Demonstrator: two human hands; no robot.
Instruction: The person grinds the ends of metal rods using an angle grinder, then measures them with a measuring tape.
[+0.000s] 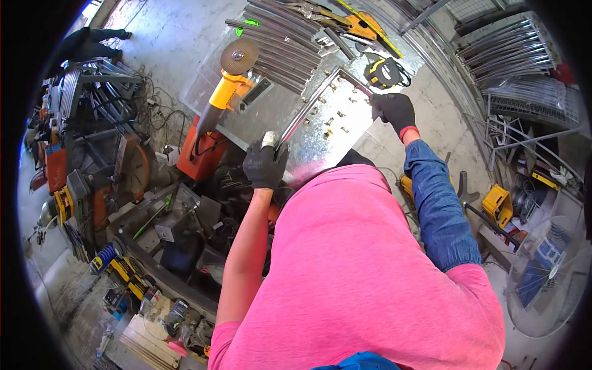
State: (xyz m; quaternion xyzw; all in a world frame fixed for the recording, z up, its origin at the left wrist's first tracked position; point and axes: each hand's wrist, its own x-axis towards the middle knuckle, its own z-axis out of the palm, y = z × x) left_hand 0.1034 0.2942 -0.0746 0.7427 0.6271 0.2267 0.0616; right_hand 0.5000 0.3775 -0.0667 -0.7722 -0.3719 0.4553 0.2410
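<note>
My left hand [265, 164], in a black glove, grips the near end of a long bent metal bar [311, 103] that lies across a shiny steel sheet [320, 142]. The far bend of the same bar is held by my right hand [394, 111], also black-gloved, with a blue sleeve behind it. Several small brass-coloured fittings [330, 120] are scattered on the sheet beside the bar. A yellow angle grinder [229, 83] with its disc up lies on the sheet, left of my left hand.
A stack of curved metal bars [283, 40] lies at the sheet's far side, with a tape measure [382, 71] and yellow tool [364, 26] nearby. An orange machine [200, 154] and cluttered tools stand at left. Wire racks [524, 55] and a fan [549, 277] are at right.
</note>
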